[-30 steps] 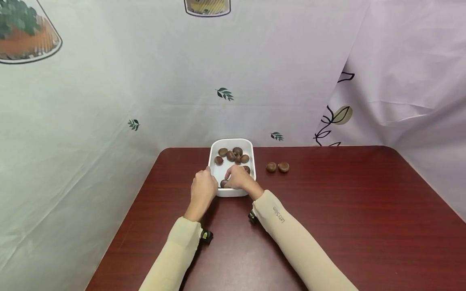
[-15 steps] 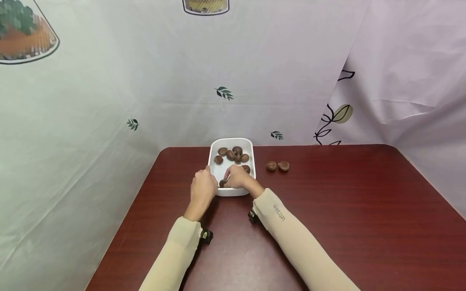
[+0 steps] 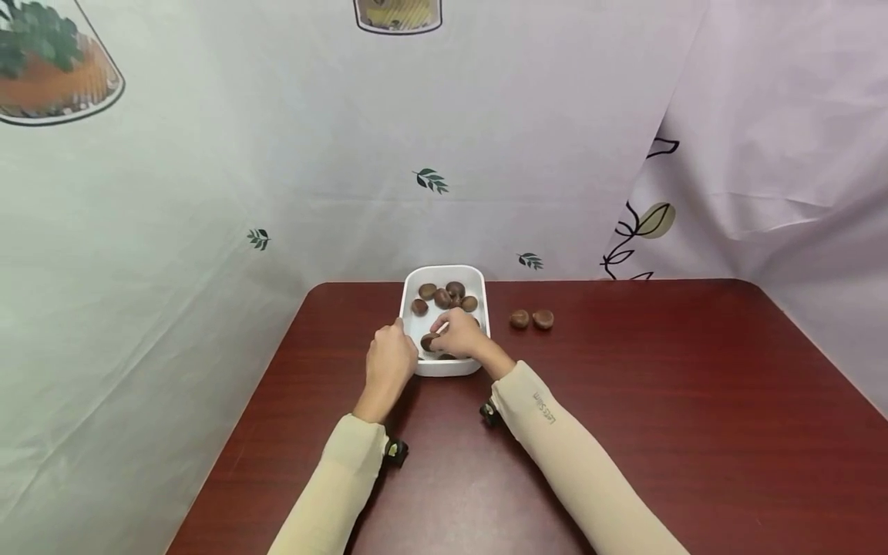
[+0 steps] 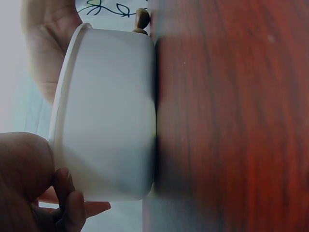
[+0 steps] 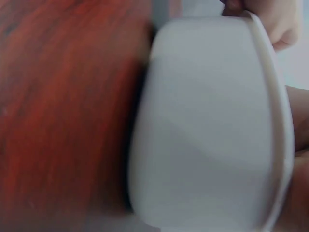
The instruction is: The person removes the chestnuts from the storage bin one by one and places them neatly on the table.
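A white tray (image 3: 447, 370) with rounded corners stands at the table's far edge, and brown chestnuts lie in it. My left hand (image 3: 390, 358) grips its near left rim; in the left wrist view those fingers (image 4: 72, 208) curl at the tray's wall (image 4: 106, 116). Over the tray's near half, my right hand (image 3: 461, 335) pinches a chestnut (image 3: 428, 341) between thumb and fingers. Another chestnut (image 3: 447, 357) shows by the front wall, partly covered. Several more chestnuts (image 3: 442, 298) cluster toward the back. The right wrist view shows mostly the tray's outer wall (image 5: 207, 121), blurred.
Two chestnuts (image 3: 530, 319) lie side by side on the reddish-brown table (image 3: 659, 401), right of the tray. A patterned white cloth (image 3: 347, 154) hangs just behind the table and along its left side.
My right hand has moved slightly up and away from the front wall with the pinched chestnut. A chestnut by the front wall has come into sight. The left hand keeps its grip.
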`<state>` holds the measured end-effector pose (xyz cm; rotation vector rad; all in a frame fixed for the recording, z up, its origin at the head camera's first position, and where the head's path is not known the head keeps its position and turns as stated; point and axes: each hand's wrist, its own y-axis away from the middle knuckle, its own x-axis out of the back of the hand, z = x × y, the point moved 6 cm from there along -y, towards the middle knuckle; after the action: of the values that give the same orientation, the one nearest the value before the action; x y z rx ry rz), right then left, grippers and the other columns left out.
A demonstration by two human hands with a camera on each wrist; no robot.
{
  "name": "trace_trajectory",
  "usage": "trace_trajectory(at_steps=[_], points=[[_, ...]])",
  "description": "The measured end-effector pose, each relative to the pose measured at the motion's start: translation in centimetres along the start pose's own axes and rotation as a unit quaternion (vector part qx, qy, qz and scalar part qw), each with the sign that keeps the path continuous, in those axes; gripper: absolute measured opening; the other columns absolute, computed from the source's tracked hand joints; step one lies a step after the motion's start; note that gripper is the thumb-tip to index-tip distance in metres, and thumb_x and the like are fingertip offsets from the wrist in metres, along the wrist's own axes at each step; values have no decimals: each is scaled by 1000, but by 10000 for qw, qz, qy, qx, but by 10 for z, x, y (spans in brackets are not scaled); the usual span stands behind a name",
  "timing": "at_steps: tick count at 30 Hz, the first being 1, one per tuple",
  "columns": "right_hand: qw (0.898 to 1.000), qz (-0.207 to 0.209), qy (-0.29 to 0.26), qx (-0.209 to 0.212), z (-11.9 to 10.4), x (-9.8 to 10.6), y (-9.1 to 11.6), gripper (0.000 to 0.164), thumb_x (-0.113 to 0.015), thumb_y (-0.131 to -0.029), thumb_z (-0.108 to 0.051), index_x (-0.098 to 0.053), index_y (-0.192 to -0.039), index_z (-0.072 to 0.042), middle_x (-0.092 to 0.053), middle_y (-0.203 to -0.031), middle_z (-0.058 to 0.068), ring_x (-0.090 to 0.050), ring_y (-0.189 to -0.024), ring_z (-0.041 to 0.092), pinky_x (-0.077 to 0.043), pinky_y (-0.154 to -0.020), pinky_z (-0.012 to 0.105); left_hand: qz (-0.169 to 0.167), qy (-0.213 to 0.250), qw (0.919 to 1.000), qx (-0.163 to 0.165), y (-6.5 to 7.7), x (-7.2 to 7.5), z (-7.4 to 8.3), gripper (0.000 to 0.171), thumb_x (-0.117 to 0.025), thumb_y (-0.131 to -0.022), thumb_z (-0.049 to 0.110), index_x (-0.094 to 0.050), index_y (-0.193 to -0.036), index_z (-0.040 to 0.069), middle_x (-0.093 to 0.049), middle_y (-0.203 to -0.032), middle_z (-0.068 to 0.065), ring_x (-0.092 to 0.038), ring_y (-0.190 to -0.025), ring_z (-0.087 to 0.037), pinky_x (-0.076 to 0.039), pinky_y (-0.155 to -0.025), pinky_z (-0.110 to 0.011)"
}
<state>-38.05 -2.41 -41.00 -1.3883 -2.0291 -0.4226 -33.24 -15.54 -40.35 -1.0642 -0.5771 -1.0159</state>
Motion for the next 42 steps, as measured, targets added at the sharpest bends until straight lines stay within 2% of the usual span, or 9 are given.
trace_trajectory(at_steps=[5, 12, 15, 21, 28, 32, 36, 42], points=[[9969, 72, -779, -126, 5, 18, 6, 23, -72, -78, 0, -70, -100, 6, -70, -74, 14, -72, -63, 27, -55, -56, 27, -23, 1, 10000, 12, 0, -1, 0, 26, -51, -88, 3, -66, -107, -8, -66, -83, -25, -68, -75, -48, -53, -61, -56], [9914, 276, -1267, -166, 18, 51, 17, 25, -69, -83, 1, -69, -107, 8, -69, -89, 16, -70, -74, 23, -59, -70, 37, -50, 13, 10000, 38, 0, -1, -2, 26, -51, -88, 3, -66, -107, -7, -66, -84, -25, -68, -77, -48, -53, -62, -57], [9884, 307, -1470, -204, 26, 64, 22, 27, -67, -85, 2, -67, -111, 9, -70, -96, 20, -71, -80, 29, -59, -73, 40, -98, 25, 9999, 79, 1, -2, -2, 27, -50, -89, 3, -66, -109, -7, -66, -85, -25, -68, -78, -48, -53, -63, -57], [9847, 279, -1692, -320, 42, 86, 28, 29, -63, -90, 1, -64, -117, 11, -69, -104, 24, -71, -87, 36, -56, -79, 51, -81, 34, 9999, 107, 1, -1, -3, 29, -50, -89, 4, -66, -111, -7, -66, -86, -25, -68, -78, -48, -53, -63, -57], [9819, 476, -1770, -477, 67, 112, 37, 32, -60, -93, 1, -59, -122, 14, -66, -111, 30, -66, -101, 47, -56, -80, 49, -75, 24, 10000, 27, 1, -1, -1, 30, -50, -89, 3, -65, -112, -8, -66, -85, -25, -68, -77, -47, -54, -62, -56], [9826, 616, -1619, -673, 83, 125, 42, 32, -62, -94, -1, -59, -122, 14, -67, -105, 25, -71, -85, 33, -58, -76, 39, -43, 27, 10000, 15, 1, 0, 0, 29, -51, -89, 3, -66, -111, -8, -66, -85, -25, -68, -77, -48, -53, -62, -56], [9796, 730, -1619, -944, 100, 137, 48, 34, -63, -94, -3, -58, -123, 13, -66, -100, 18, -67, -75, 17, -58, -74, 35, -50, 25, 10000, 55, 1, 1, -1, 30, -50, -89, 3, -66, -111, -8, -66, -85, -25, -68, -77, -48, -53, -62, -57], [9742, 811, -1705, -1235, 123, 152, 59, 36, -62, -95, -4, -56, -126, 13, -65, -106, 20, -69, -87, 24, -56, -84, 43, -92, 22, 9999, 95, 2, -1, -1, 32, -49, -89, 3, -66, -114, -7, -65, -85, -24, -68, -78, -48, -54, -63, -56]])
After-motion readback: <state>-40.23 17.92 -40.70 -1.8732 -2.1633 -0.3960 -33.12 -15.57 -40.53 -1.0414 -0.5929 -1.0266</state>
